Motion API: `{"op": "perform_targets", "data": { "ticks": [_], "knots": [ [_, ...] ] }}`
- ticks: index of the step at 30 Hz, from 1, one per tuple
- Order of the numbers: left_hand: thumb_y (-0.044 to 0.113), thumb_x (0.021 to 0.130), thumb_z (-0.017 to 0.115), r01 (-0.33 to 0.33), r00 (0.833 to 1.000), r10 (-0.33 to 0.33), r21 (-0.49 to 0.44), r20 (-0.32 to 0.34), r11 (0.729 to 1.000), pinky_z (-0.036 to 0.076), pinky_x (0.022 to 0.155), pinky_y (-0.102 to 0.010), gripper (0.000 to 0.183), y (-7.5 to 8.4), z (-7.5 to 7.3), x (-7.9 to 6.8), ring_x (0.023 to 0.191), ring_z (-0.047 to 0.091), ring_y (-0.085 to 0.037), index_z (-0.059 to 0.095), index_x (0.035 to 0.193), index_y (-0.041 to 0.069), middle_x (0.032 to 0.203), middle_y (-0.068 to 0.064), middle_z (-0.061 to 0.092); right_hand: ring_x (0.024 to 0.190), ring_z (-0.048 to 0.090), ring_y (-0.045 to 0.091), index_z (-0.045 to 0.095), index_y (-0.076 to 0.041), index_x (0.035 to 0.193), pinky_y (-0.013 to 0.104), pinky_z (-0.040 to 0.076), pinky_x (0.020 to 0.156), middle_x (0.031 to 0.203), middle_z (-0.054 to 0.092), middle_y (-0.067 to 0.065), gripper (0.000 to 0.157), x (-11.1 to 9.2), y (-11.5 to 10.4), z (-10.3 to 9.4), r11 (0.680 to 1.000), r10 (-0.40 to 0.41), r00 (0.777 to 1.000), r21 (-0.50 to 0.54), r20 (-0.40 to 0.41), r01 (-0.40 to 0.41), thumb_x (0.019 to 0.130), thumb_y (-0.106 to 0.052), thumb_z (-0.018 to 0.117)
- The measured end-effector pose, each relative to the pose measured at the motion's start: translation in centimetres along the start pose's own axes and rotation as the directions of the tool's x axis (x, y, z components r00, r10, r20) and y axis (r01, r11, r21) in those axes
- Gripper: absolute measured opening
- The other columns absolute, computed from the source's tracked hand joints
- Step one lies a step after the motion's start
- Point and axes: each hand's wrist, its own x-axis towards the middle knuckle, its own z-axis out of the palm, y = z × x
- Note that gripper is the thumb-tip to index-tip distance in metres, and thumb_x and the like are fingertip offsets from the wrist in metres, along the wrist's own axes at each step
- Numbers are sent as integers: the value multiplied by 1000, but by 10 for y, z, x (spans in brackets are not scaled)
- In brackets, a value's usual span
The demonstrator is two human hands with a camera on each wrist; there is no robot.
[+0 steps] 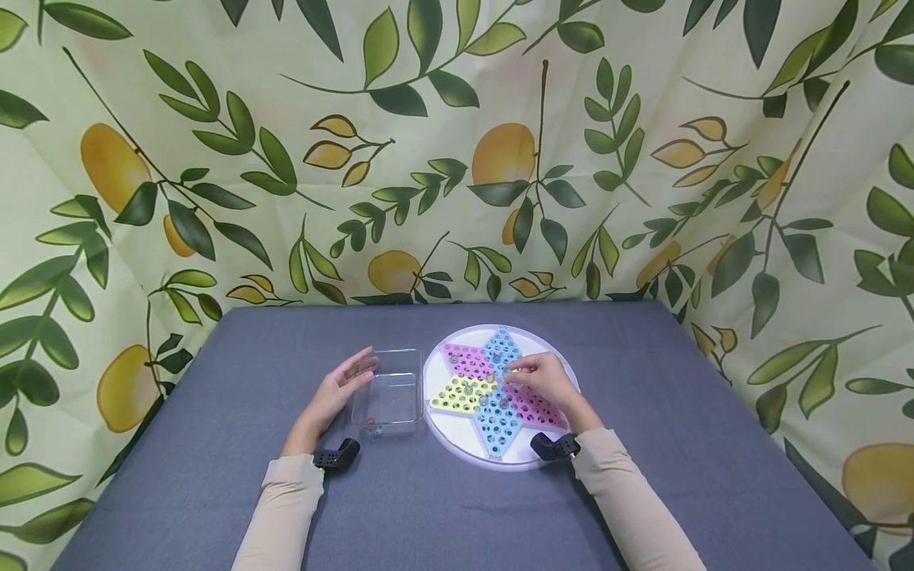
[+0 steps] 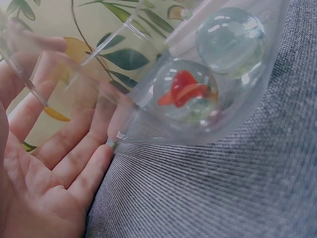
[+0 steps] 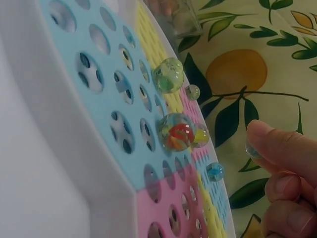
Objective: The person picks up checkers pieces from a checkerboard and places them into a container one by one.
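Over the star-shaped holes of a round Chinese checkers board [image 1: 446, 444], my right hand [image 1: 543, 381] pinches a clear glass marble [image 3: 251, 150] between thumb and fingers. Several marbles sit on the board, among them a red-orange one [image 3: 177, 132], a green one [image 3: 169, 75] and a blue one [image 3: 215, 171]. Left of the board stands a transparent plastic box [image 1: 420, 400]. My left hand [image 1: 336, 396] is at its left side with fingers extended; whether they touch the wall I cannot tell. Inside the box lie a red-swirled marble [image 2: 184, 91] and a clear marble [image 2: 230, 42].
A dark grey cloth [image 1: 400, 507] covers the table. Behind it hangs a curtain [image 1: 428, 198] printed with leaves and orange fruit. The box's right wall stands close to the board's left rim.
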Motion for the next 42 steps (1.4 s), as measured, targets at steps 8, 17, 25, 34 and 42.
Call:
{"op": "perform_targets", "data": {
  "ticks": [8, 17, 25, 34, 42],
  "knots": [
    [28, 97, 56, -10, 1000, 10, -5, 3, 1000, 38, 94, -5, 60, 0, 0, 0, 127, 51, 3, 33, 150, 14, 151, -16, 44, 54, 47, 5, 74, 0, 102, 17, 41, 51, 66, 64, 14, 27, -3, -9, 2, 999, 8, 1000, 44, 20, -9, 78, -14, 78],
    [29, 98, 56, -13, 1000, 13, 2, 0, 1000, 41, 106, -20, 60, 0, 0, 0, 141, 40, -32, 32, 151, 13, 151, -16, 44, 53, 44, 4, 73, 2, 103, 16, 40, 49, 67, 64, 19, 28, -5, -20, 4, 996, -32, 999, 80, 30, 30, 79, -13, 77],
    [26, 98, 55, -9, 1000, 9, 10, -5, 1000, 41, 106, -19, 58, -2, -1, 1, 137, 48, -17, 32, 151, 13, 151, -17, 44, 53, 41, 4, 74, 0, 100, 15, 35, 48, 60, 58, 0, 26, -7, -27, 9, 996, -30, 999, 81, 13, 29, 78, -13, 78],
    [26, 97, 57, -26, 1000, 26, -16, -6, 1000, 38, 92, -3, 59, -2, 0, 2, 108, 50, 22, 34, 150, 11, 150, -19, 45, 47, 40, 4, 74, 2, 100, 16, 34, 44, 65, 62, 20, 26, -11, -35, 19, 989, -42, 999, 146, 27, 38, 77, -11, 78],
    [25, 98, 56, -20, 1000, 20, -5, -4, 1000, 40, 96, -7, 58, -2, -1, 1, 108, 50, 22, 34, 150, 12, 150, -19, 45, 52, 43, 6, 74, 1, 99, 16, 36, 47, 60, 62, 0, 27, -14, -40, 28, 988, -40, 999, 150, 25, 35, 76, -12, 79]
  ]
}}
